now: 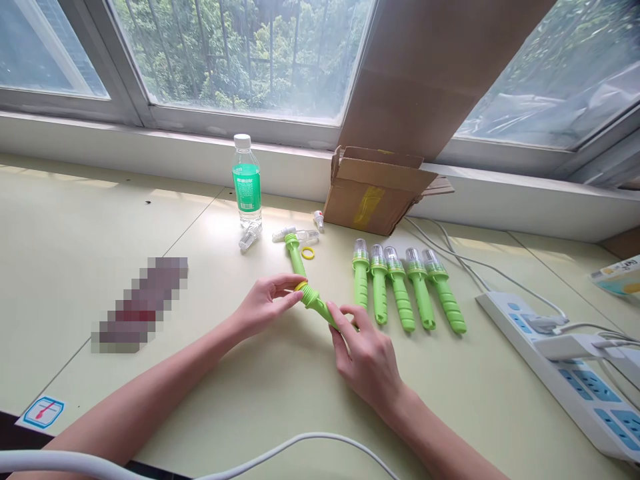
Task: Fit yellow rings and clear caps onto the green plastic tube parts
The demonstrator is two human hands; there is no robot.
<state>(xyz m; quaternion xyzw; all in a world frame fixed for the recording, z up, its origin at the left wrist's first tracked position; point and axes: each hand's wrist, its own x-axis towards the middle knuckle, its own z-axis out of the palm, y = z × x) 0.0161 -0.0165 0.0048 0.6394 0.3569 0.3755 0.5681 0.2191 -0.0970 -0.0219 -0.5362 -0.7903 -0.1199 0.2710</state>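
Note:
My right hand (363, 357) grips the ribbed end of a green plastic handle (316, 303) just above the table. My left hand (265, 303) pinches a yellow ring (301, 286) at the handle's threaded top. Right behind it lies another green handle (295, 255) with a loose yellow ring (308, 253) beside it. To the right, several finished green handles with clear caps (407, 288) lie side by side in a row. Small clear caps (249, 237) and clear parts (299, 235) sit near the bottle.
A water bottle with a green label (247, 181) stands at the back by the window sill. An open cardboard box (373, 190) leans there too. A white power strip (565, 370) with plugs and cables lies at the right. A white cable (280, 445) crosses the near edge.

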